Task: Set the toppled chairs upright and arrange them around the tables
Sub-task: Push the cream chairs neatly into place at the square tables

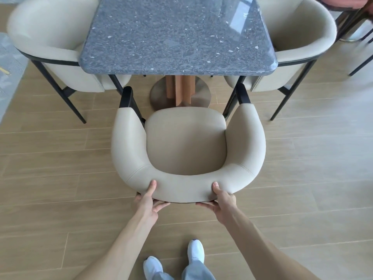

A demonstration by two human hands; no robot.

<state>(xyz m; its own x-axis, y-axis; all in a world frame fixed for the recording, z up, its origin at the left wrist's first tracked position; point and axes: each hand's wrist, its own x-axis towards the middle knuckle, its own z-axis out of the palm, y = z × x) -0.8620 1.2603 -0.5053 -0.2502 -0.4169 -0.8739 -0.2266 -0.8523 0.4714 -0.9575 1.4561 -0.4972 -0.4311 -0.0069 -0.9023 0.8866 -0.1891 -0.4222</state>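
Left hand: grips the curved backrest of the near chair at its left rear; thumb lies on top of the padding, fingers curl under the lower edge.
Right hand: grips the same backrest at its right rear; thumb on top, fingers tucked beneath the rim.
Near chair: upright on the floor, directly ahead of both hands, cream upholstery, seat facing the desk; its dark arm tips point toward the desk edge and stand just short of it.
Desk: beyond the near chair from the hands; grey speckled stone top with rounded corners, on a wooden post over a round metal base that shows between the chair's arms.
Left chair: ahead of the left hand and off to its left, upright, cream with black legs, tucked against the desk's left side.
Right chair: ahead of the right hand and off to its right, upright, same kind, tucked against the desk's right side.
Shoes: white, behind the hands and between the forearms, standing on the floor; grey trouser cuffs over them.
Floor: pale wood-look planks under everything.
Far right, beyond the right hand: dark thin legs of other furniture, only partly in view.
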